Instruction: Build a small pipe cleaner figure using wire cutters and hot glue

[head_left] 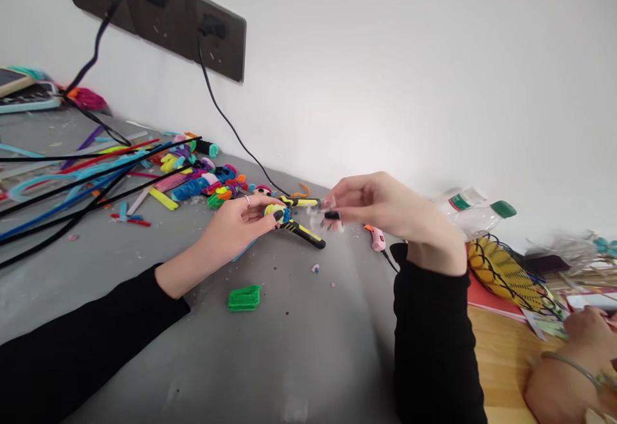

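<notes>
My left hand pinches a small yellow and blue pipe-cleaner figure just above the grey table. My right hand is closed in a pinch on a small black piece held close to the figure, its fingertips blurred. Yellow and black pliers lie on the table right under both hands. Both arms wear black sleeves.
A green pipe-cleaner coil lies in front. Many coloured pipe cleaners and long black ones cover the left. A pink glue gun, plastic bottle and yellow mesh object sit at right. Another person's hand is at far right.
</notes>
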Tool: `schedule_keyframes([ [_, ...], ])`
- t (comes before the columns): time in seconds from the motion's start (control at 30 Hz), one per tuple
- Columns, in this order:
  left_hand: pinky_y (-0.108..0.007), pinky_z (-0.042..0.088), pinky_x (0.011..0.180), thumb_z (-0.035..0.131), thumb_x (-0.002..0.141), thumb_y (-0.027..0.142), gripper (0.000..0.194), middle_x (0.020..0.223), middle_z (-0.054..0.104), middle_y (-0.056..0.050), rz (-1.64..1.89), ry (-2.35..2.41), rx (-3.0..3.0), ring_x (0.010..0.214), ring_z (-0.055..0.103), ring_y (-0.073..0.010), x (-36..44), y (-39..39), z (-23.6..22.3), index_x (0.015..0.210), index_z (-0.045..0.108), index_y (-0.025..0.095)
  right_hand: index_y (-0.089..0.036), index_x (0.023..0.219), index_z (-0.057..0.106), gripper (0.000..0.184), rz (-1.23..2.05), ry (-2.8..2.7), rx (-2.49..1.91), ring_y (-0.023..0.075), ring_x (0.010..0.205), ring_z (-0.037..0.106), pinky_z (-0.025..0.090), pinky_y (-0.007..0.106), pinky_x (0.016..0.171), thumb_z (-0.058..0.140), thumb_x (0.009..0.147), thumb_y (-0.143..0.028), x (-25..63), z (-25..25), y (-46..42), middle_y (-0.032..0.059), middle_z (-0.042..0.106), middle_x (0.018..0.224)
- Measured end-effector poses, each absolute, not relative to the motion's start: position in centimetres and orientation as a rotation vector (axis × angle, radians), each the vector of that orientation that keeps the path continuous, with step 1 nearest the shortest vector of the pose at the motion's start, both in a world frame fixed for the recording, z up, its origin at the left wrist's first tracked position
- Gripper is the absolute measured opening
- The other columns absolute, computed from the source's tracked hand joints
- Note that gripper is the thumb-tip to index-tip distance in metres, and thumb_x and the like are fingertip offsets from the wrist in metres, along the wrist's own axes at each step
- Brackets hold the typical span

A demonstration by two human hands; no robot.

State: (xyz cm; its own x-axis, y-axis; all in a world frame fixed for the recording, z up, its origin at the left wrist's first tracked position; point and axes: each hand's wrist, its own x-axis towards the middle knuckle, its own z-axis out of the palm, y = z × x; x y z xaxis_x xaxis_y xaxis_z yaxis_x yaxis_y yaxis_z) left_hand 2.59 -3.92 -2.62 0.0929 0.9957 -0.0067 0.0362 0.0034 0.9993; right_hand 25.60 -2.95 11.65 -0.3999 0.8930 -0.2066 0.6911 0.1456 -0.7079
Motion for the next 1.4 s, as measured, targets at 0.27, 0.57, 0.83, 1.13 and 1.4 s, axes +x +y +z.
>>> schedule_keyframes([
  [0.27,-0.039,0.066,0.087,0.08,0.07,0.052,0.042,0.104,0.085,-0.01,1.104,1.182,1.315,0.097,0.079,-0.0309,2.7,-4.0,-2.9,0.098,0.08,0.021,-0.017,0.087,0.077,0.015,0.495,-2.214,-1.773,0.0184,0.071,0.066,0.051,0.032,0.068,0.065,0.094,-0.023,23.4,11.0,-4.5,0.0067,0.074,0.076],
  [0.57,-0.041,0.065,0.088,0.078,0.072,0.051,0.041,0.103,0.085,-0.01,1.102,1.168,1.329,0.098,0.079,-0.031,2.6,-4.2,-2.9,0.1,0.078,0.02,-0.018,0.093,0.08,0.013,0.574,-2.266,-1.785,0.0174,0.067,0.066,0.049,0.031,0.065,0.071,0.092,-0.027,23.1,10.6,-3.9,0.0077,0.075,0.079],
  [0.83,-0.041,0.066,0.09,0.079,0.071,0.051,0.042,0.106,0.084,-0.011,1.109,1.172,1.349,0.1,0.079,-0.0313,2.7,-4.1,-2.8,0.099,0.079,0.02,-0.018,0.093,0.08,0.013,0.729,-2.324,-1.732,0.0178,0.068,0.066,0.048,0.03,0.062,0.077,0.089,-0.031,23.4,10.9,-3.5,0.007,0.076,0.08],
  [1.13,-0.041,0.065,0.093,0.08,0.07,0.051,0.045,0.111,0.084,-0.011,1.091,1.219,1.363,0.105,0.078,-0.0324,2.6,-4.2,-2.7,0.102,0.079,0.02,-0.019,0.091,0.08,0.017,0.998,-2.439,-1.458,0.0172,0.071,0.068,0.051,0.031,0.067,0.08,0.087,-0.036,23.3,10.6,-3.6,0.0057,0.076,0.08],
  [1.4,-0.04,0.065,0.09,0.08,0.072,0.054,0.047,0.111,0.084,-0.011,1.068,1.253,1.404,0.103,0.078,-0.0322,2.6,-4.2,-2.6,0.103,0.079,0.019,-0.018,0.09,0.08,0.013,0.895,-2.459,-1.601,0.0168,0.069,0.068,0.049,0.029,0.062,0.08,0.087,-0.031,23.4,11.0,-3.5,0.0054,0.076,0.078],
])
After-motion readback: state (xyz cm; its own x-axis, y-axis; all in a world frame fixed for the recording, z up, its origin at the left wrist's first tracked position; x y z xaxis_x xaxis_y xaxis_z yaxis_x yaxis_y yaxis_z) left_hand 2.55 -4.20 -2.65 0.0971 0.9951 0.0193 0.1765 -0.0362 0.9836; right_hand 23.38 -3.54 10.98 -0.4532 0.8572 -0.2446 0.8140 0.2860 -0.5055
